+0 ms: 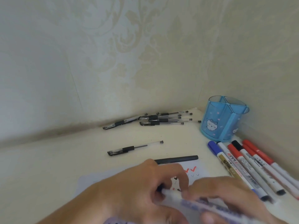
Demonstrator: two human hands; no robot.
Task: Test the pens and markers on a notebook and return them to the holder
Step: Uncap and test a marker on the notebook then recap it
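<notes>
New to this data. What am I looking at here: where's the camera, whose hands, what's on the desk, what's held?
There is no robot. One wide-angle camera worn on a person's head looks down at their bare hands. The left hand and right hand both grip a blurred marker over a notebook that has red and grey ticks on it. On the desk lie a pile of gel pens by the wall, one gel pen apart, and a black pen. On the right is a row of markers. The blue holder stands in the corner; I see no pens in it.
</notes>
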